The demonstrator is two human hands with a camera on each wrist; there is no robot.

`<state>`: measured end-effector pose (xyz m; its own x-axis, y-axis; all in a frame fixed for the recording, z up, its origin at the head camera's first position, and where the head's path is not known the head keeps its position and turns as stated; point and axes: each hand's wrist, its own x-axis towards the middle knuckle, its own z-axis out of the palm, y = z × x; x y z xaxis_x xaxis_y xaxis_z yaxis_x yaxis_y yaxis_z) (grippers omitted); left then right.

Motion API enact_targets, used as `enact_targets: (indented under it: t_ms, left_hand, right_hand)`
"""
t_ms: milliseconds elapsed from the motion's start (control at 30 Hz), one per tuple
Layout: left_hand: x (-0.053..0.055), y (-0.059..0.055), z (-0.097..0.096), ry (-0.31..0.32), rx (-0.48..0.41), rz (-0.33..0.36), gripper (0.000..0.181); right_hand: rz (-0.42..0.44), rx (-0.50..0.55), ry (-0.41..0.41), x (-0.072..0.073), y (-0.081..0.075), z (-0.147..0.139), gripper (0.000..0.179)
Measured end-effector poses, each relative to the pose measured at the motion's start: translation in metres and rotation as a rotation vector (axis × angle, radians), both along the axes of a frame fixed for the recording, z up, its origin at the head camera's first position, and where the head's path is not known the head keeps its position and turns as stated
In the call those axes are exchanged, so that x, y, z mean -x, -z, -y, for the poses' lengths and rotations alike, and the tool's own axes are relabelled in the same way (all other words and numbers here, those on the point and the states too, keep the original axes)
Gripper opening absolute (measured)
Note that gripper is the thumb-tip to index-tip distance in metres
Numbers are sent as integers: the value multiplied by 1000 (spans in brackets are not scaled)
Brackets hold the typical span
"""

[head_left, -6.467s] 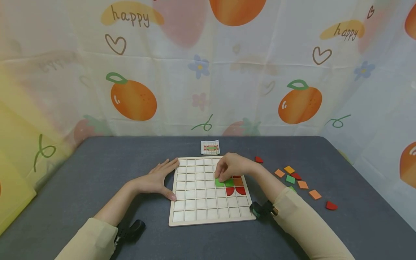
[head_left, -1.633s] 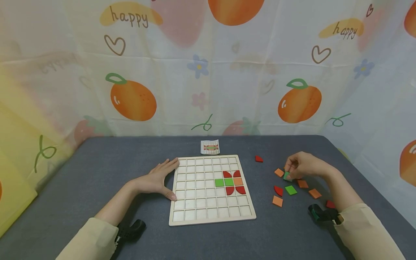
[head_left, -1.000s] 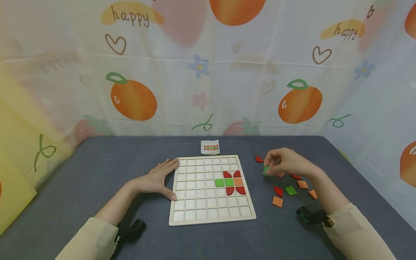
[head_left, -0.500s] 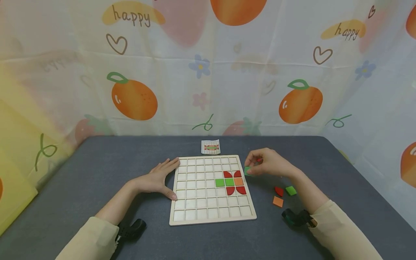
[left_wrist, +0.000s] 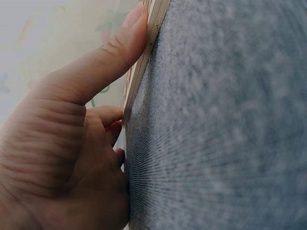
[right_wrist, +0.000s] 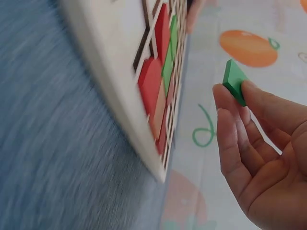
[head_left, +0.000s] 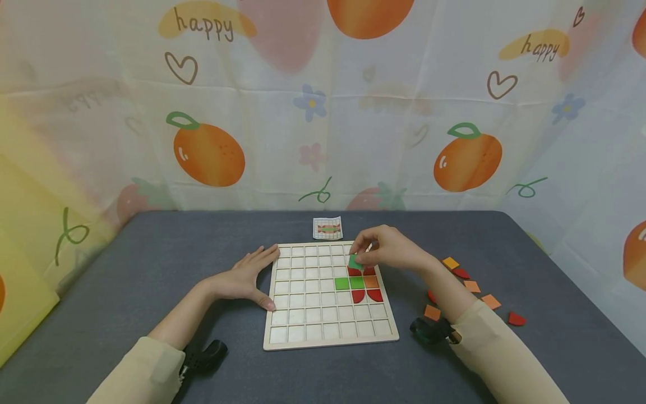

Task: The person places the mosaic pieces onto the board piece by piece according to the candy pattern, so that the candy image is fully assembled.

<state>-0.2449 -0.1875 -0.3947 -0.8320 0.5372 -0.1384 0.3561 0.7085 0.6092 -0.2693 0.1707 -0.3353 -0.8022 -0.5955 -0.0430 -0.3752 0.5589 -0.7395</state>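
Note:
In the head view my left hand (head_left: pixel 241 282) spreads its fingers and thumb against the left edge of a wooden grid board (head_left: pixel 303 335). The left wrist view has the thumb (left_wrist: pixel 108 60) lying on the board's rim (left_wrist: pixel 144 62). My right hand (head_left: pixel 391 247) pinches a green square tile (head_left: pixel 354 262) between thumb and fingers, over the board's upper right cells. In the right wrist view that green tile (right_wrist: pixel 234 82) is clear of the board. Two green squares (head_left: pixel 342 284) and an orange square (head_left: pixel 370 281) lie in one row, with red rounded pieces (head_left: pixel 358 296) above and below.
A small printed pattern card (head_left: pixel 327 228) lies behind the board. To the right, partly behind the right forearm, are several loose pieces, among them an orange tile (head_left: pixel 432 312), a yellow-orange tile (head_left: pixel 450 262) and a red piece (head_left: pixel 516 318). A patterned cloth (head_left: pixel 323 140) hangs behind the table.
My right hand has taken the green tile from the loose pieces and carried it leftward over the board. Earlier it was at the left green square on the board. The left hand has stayed still.

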Motion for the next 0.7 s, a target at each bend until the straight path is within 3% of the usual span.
enact_targets:
  t_ms: [467,700]
  left_hand:
    - [3,0,-2,16,-7,6,124]
    - [3,0,-3,17,-8,-3,124]
  right_hand:
    - [28,-1,-104,14,10,39,12]
    - [68,-54,-156,12,13,49,12]
